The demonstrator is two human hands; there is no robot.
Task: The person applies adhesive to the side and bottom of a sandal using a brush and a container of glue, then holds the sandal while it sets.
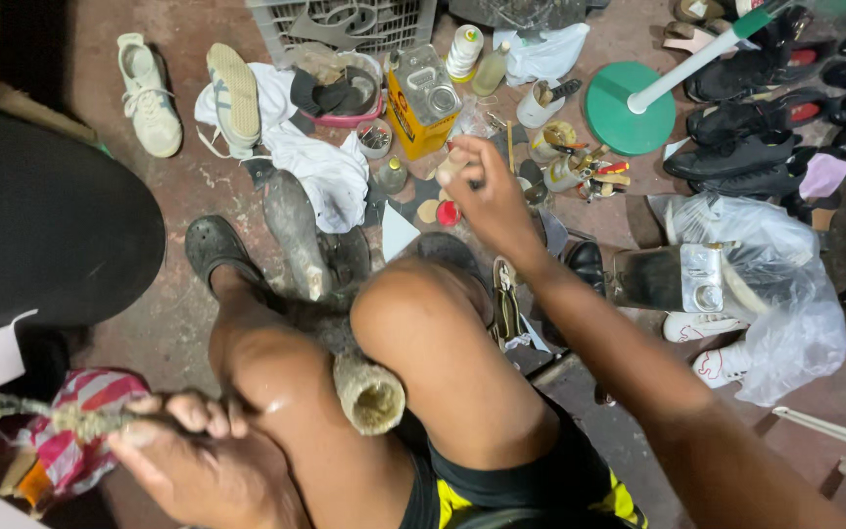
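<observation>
I sit on the floor with my knees up, a rolled beige sole or mat piece (369, 395) tucked between them. At the lower left, my left hand (183, 446) is closed around a frayed, dirty rope-like strip (22, 411). My right hand (487, 196) is stretched forward over the clutter and pinches a small pale object at its fingertips; what that object is I cannot tell. Just beyond it lie a yellow metal can (421, 101), a small jar (392, 176), a red cap (448, 213) and a cup of tools (580, 168).
White shoes (149, 93) and a grey crate (345, 24) lie at the back left, white rags (330, 171) in the middle. Black shoes (746, 147) line the right. A green round base with a white pole (629, 118), a plastic bag (785, 294) and a dark stool (41, 225) surround me.
</observation>
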